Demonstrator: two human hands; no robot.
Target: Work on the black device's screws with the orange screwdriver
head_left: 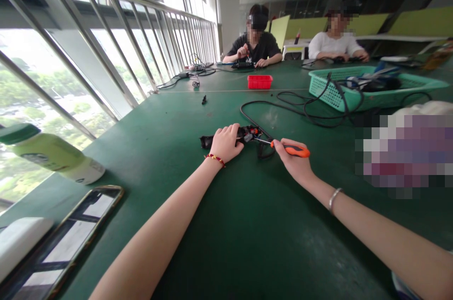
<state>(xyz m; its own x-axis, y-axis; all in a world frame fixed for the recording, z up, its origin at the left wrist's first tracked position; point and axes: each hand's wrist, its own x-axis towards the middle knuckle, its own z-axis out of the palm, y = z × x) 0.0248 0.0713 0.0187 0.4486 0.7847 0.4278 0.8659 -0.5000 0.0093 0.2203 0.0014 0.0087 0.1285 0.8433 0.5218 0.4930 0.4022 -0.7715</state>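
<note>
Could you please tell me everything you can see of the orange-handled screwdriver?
The screwdriver has an orange handle that looks like plastic and a thin metal shaft. It is held nearly level just above the green table, its tip pointing left into the black device that the left hand holds down. The right hand grips its handle; the very tip is too small to make out.

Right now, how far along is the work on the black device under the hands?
Done: the black device seems partly opened, with red and grey parts showing at its right end. In hand: the left hand pins it to the table while the right hand holds an orange screwdriver, tip at those parts. Left: unclear; a black cord runs from it.
</note>
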